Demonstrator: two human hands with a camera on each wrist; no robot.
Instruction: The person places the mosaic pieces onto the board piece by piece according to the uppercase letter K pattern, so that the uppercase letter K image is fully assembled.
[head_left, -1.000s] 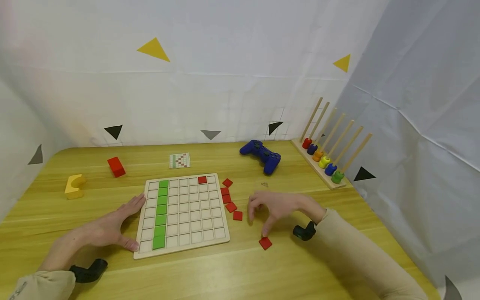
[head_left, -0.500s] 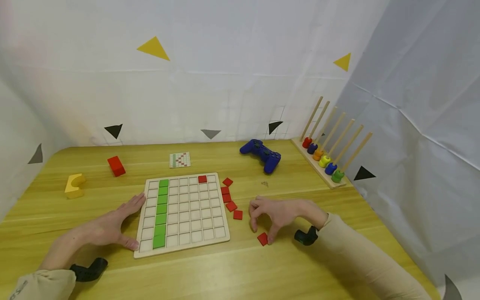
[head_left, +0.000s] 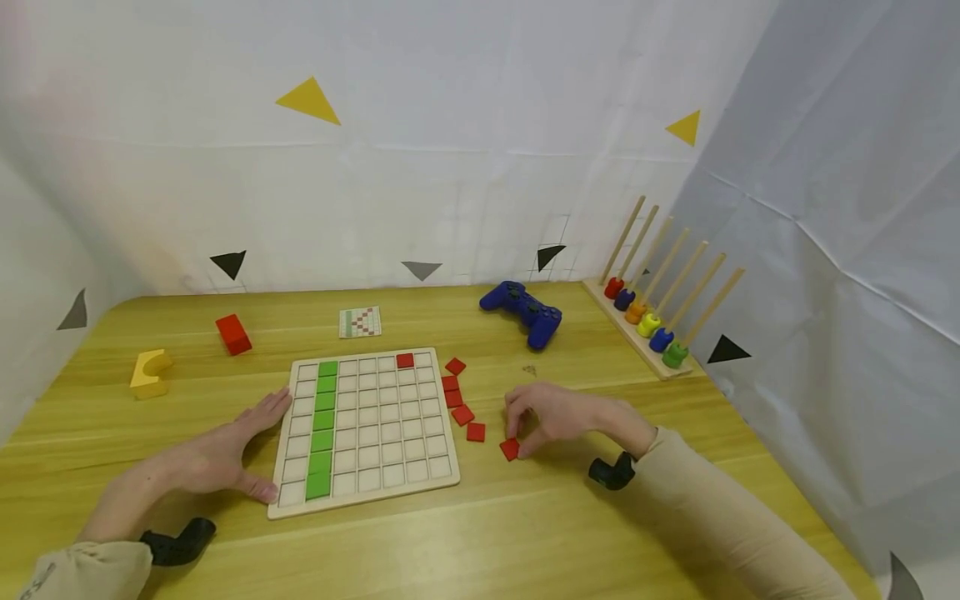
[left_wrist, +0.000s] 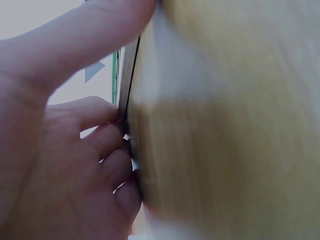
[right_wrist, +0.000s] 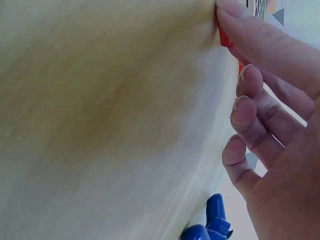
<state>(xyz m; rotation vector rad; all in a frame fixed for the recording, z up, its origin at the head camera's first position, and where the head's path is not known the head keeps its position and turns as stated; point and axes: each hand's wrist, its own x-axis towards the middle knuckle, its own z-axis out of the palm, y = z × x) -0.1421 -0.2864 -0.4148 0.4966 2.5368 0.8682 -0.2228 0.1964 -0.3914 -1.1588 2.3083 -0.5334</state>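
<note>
A wooden grid board [head_left: 386, 489] lies on the table, with a column of green tiles [head_left: 322, 420] and one red tile in its top row. My left hand [head_left: 206, 458] rests at the board's left edge, fingers straight and thumb spread, the thumb tip at the lower left corner. To the right of the board, my right hand [head_left: 558, 414] pinches a loose red square tile [head_left: 510, 450] between thumb and index finger, close over the table. In the right wrist view the thumb covers part of this tile [right_wrist: 225, 37]; the other fingers are curled beside it.
Several more red tiles [head_left: 462, 414] lie along the board's right side. Behind the board is a small pattern card [head_left: 360, 322]. A blue game controller [head_left: 522, 312], a peg rack with coloured beads [head_left: 637, 329], a red block [head_left: 233, 334] and a yellow arch block [head_left: 150, 375] stand around.
My right hand has taken the red tile between thumb and index finger and shifted it up and left, toward the board. My left hand and the board have stayed in place.
</note>
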